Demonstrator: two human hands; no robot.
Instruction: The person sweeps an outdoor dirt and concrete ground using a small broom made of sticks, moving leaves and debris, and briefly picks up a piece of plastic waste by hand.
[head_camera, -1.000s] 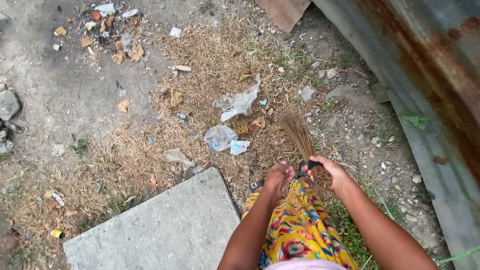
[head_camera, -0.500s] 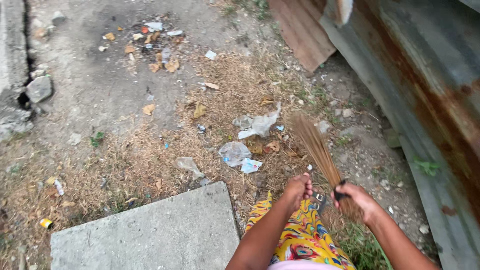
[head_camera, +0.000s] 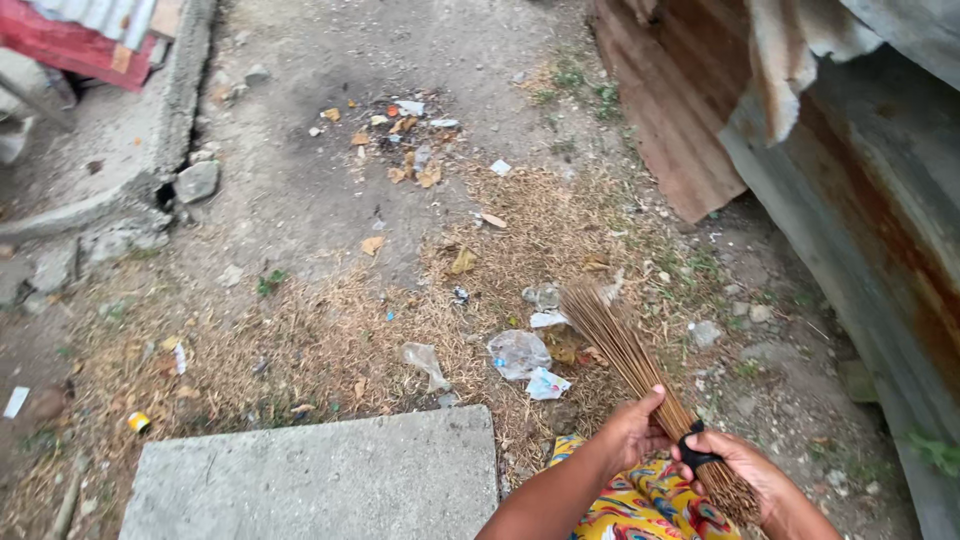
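Note:
A stick broom (head_camera: 625, 350) of thin brown ribs points up and left from my hands, its tips over the litter. My left hand (head_camera: 632, 432) grips the bundle just above a black band (head_camera: 692, 447). My right hand (head_camera: 740, 473) holds the butt end below that band. Ahead of the broom tips lie a clear plastic bag (head_camera: 518, 352), a blue and white wrapper (head_camera: 547, 383) and other scraps on dry grass. A yellow patterned skirt (head_camera: 640, 510) shows below my arms.
A grey concrete slab (head_camera: 320, 475) lies at the lower left. A pile of leaves and wrappers (head_camera: 405, 140) sits farther up on bare dirt. Rusty corrugated sheets (head_camera: 860, 190) wall off the right side. A broken concrete kerb with stones (head_camera: 180, 175) borders the left.
The view has tilted up and forward, showing more of the path. The broom has swung from upright to leaning up and left, and my hands have shifted right and lower in the frame.

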